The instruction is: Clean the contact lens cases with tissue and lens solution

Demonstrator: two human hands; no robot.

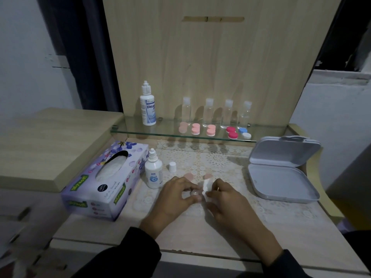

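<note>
My left hand (pixel 176 195) pinches a small clear lens case (pixel 194 192) on the lace mat, mostly hidden by my fingers. My right hand (pixel 222 199) pinches a folded white tissue (pixel 206 187) against that case. Two loose pink caps (pixel 188 176) (pixel 207 176) lie just behind my hands. A small lens solution bottle (pixel 153 170) stands uncapped to the left, its white cap (pixel 172 167) beside it. Several closed lens cases, pink (pixel 195 128), red (pixel 231 132) and blue-white (pixel 245 133), sit on the glass shelf (pixel 140 131).
A purple tissue box (pixel 104 181) lies at the left. An open grey plastic box (pixel 281 169) sits at the right. On the shelf stand a larger solution bottle (pixel 148 107) and several clear travel bottles (pixel 208 112). A wooden back panel (pixel 210 57) rises behind.
</note>
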